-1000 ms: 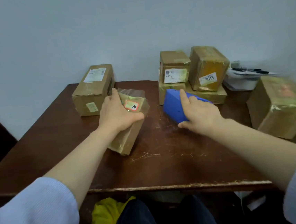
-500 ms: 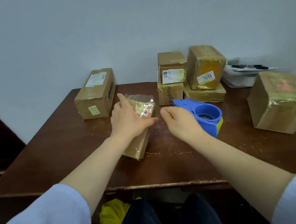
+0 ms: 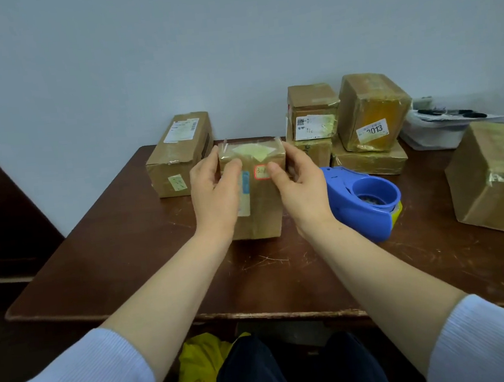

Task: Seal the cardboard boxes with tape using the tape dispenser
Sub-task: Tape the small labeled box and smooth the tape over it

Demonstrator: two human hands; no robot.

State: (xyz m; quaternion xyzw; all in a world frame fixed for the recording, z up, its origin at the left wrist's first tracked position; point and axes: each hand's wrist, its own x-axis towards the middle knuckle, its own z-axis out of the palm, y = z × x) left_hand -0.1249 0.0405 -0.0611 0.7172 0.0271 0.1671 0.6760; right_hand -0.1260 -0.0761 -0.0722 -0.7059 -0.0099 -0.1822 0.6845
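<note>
Dark brown wooden table (image 3: 122,265), scratched top, against a pale wall. Back left: long brown cardboard box w/ white shipping label (image 3: 180,157), lying flat. Just right of it, left hand (image 3: 214,194) grips the left side of a small brown tape-wrapped cardboard box (image 3: 262,211), thumb on the near face, fingers curled round the far side. This box stands on end at table centre, w/ red-edged sticker + blue strip facing the person; can't tell if its base touches the top. Right hand (image 3: 301,192) grips the box's right side, thumb by the sticker. Blue plastic tape dispenser (image 3: 366,207) lies on the table just right of that hand, untouched. Behind it, stack of yellowish taped cardboard boxes (image 3: 314,114), incl. box labelled "3013" (image 3: 372,111). Further right, white bag w/ black pens on top (image 3: 430,136), blurred. Far right: large brown taped cardboard box (image 3: 496,179). Below the table's front edge, yellow plastic bag (image 3: 199,365).
</note>
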